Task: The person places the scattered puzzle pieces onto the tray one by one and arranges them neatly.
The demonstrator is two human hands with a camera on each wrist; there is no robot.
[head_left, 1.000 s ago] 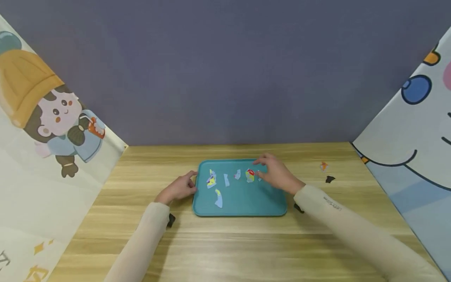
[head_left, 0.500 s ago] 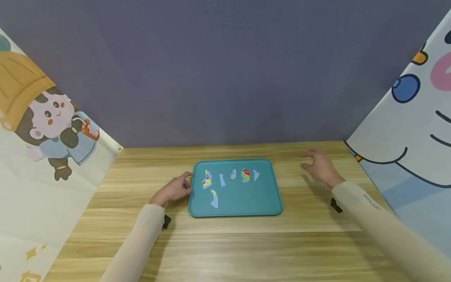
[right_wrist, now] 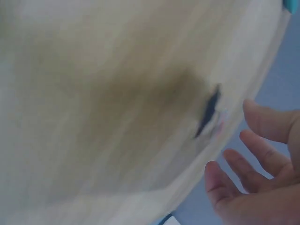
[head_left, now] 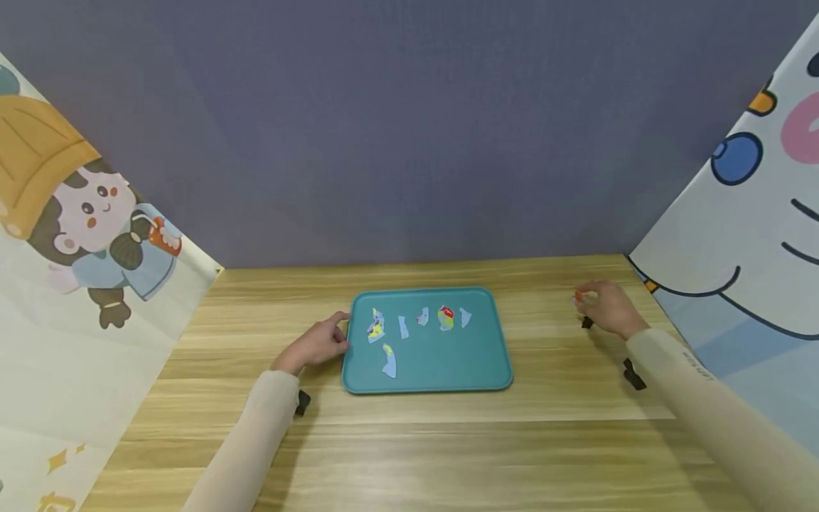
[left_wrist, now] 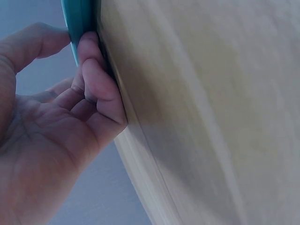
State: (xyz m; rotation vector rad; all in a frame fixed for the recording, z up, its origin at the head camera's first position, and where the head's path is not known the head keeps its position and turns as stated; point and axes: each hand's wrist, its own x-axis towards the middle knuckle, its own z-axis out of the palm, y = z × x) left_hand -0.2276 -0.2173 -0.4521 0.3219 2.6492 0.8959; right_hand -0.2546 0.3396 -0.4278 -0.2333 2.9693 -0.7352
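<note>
A teal tray (head_left: 448, 366) lies on the wooden table, bearing several irregular flat pieces. One has red and yellow on it (head_left: 446, 318); a pale curved one (head_left: 389, 361) sits alone in the lower row. My left hand (head_left: 313, 345) grips the tray's left edge, thumb at the rim and fingers curled against its side in the left wrist view. Off to the right, my right hand (head_left: 608, 309) is at a small orange-and-white piece (head_left: 579, 296), its thumb and fingers apart in the right wrist view. Just below that hand lies a dark, jagged piece (head_left: 586, 322).
A dark blue-grey panel (head_left: 422, 142) rises behind the wooden table (head_left: 409, 455). Cartoon-printed panels (head_left: 51, 341) flank it left and right. A small black device (head_left: 633, 375) shows under the right sleeve, another (head_left: 303, 403) by the left.
My right hand has left the tray's upper right and moved right to the orange piece. A pale piece now shows where it was. The left hand stays at the tray edge; the view shifted slightly.
</note>
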